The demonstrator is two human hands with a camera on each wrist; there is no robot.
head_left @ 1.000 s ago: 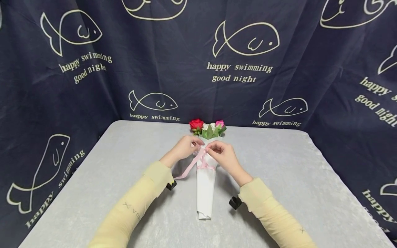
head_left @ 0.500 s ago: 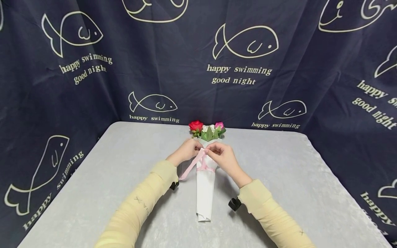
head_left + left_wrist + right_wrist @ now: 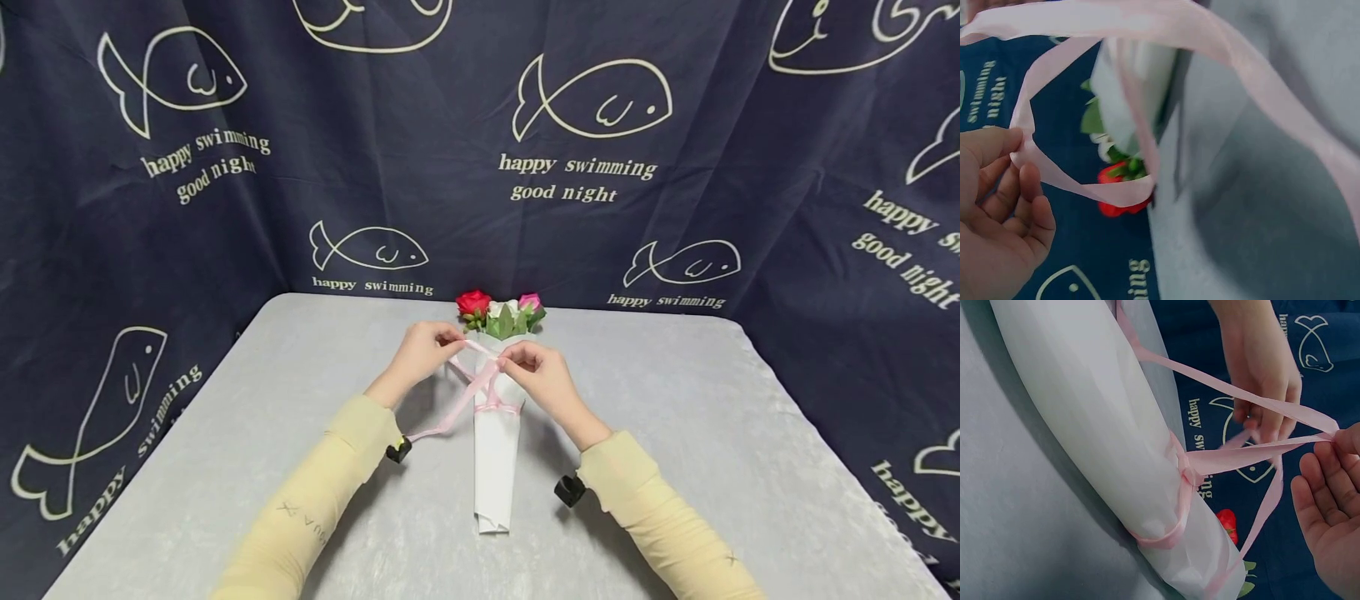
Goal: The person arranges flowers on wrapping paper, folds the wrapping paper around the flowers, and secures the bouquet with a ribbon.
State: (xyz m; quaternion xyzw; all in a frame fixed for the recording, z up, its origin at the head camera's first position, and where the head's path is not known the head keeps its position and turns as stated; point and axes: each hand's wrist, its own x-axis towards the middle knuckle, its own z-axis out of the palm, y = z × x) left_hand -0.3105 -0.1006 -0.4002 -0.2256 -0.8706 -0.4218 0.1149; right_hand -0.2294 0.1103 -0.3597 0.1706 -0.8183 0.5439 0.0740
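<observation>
A bouquet in white wrapping paper lies on the table, with a red rose, a white flower and a pink rose at its far end. Pink ribbon is tied round the wrap. My right hand pinches the ribbon above the knot, and from there a loose tail hangs toward my left wrist. My left hand pinches another stretch, left of the bouquet. In the left wrist view, that ribbon bends in a loop from my left fingertips.
The grey cloth-covered table extends on both sides of the bouquet. A dark blue curtain with white fish prints stands behind and beside it. A black wrist camera sits by my right cuff.
My left hand was close in at the ribbon by my right fingers and has pulled out to the left, drawing a stretch of ribbon with it. My right hand has stayed in place.
</observation>
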